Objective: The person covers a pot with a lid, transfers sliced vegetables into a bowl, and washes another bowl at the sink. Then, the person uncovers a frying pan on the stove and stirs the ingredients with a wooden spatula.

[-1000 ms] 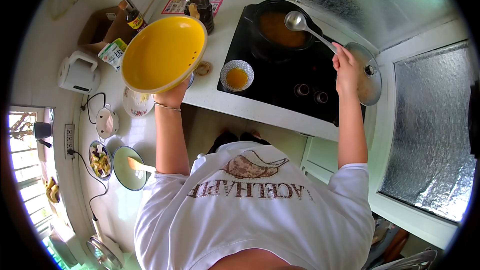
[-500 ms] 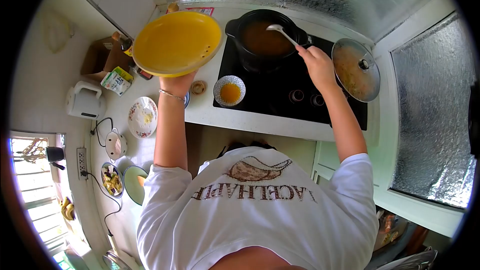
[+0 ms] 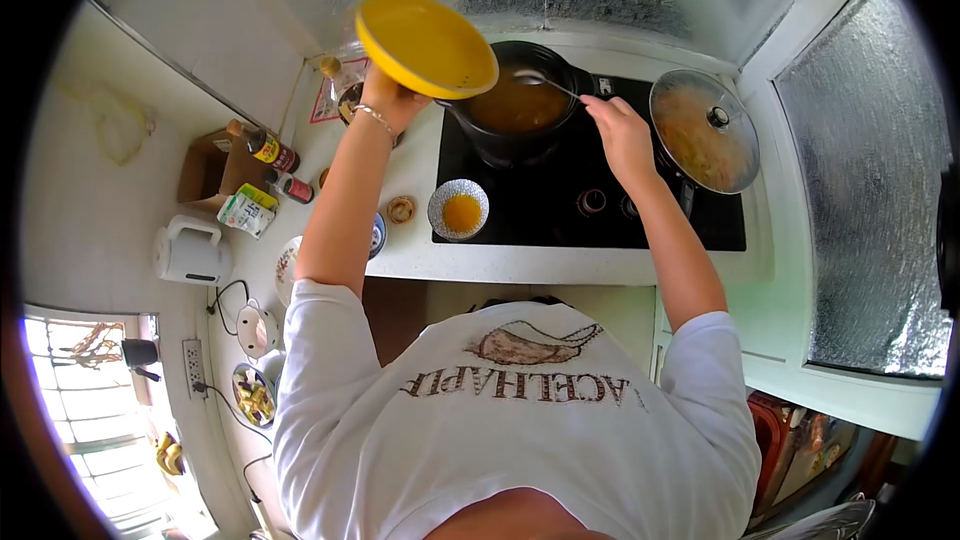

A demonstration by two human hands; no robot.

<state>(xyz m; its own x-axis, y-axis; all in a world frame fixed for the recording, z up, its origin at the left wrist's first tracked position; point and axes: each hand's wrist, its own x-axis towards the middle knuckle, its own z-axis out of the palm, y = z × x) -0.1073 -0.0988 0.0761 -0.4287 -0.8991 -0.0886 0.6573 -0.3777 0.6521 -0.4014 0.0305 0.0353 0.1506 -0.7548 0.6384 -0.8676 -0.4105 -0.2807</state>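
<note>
My left hand [image 3: 393, 100] grips the yellow plate [image 3: 425, 40] from beneath. The plate is tilted, its right edge over the left rim of a black pot [image 3: 510, 145]. Brown liquid [image 3: 515, 108] fills part of the pot. My right hand [image 3: 617, 128] is closed on the handle of a metal ladle [image 3: 535, 78], whose bowl is at the liquid's surface. A small patterned bowl [image 3: 461, 210] with orange liquid stands on the black cooktop [image 3: 540, 210], left of centre.
A pan with a glass lid [image 3: 705, 135] is at the right of the cooktop. On the left counter are a dark bottle [image 3: 270, 150], a small red-capped bottle [image 3: 292, 187], a white kettle [image 3: 190, 252] and a bowl of chopped food [image 3: 254, 395].
The yellow plate has moved right, toward the pot, with my left hand. My right hand has lowered the ladle from above into the pot. The head view has shifted.
</note>
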